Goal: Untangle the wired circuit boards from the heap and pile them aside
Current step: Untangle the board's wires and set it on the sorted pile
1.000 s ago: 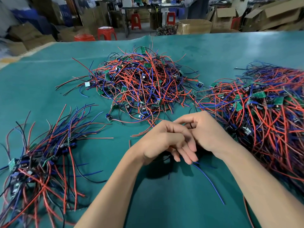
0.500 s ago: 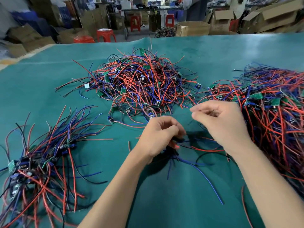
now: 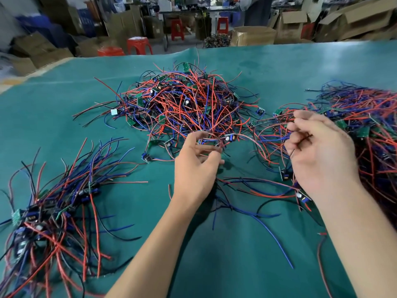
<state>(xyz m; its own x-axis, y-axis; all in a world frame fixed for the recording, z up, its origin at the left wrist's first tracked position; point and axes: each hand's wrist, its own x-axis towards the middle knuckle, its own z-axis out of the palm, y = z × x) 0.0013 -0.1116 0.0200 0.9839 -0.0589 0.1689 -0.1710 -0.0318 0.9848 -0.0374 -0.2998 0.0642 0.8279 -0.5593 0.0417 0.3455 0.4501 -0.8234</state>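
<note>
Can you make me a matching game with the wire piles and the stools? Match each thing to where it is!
Things:
1. sorted pile
2. middle heap
3. right heap
4. red stools

Places:
A. behind the right hand
B. off the table, far back
C. near left of the table
D. beyond the left hand

Pairs: 1-C, 2-D, 3-A, 4-B

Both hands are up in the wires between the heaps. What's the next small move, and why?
Probably draw the hands further apart: the right hand pinches blue wires running toward the left hand, which grips wires near a small circuit board beside the middle heap.
</note>
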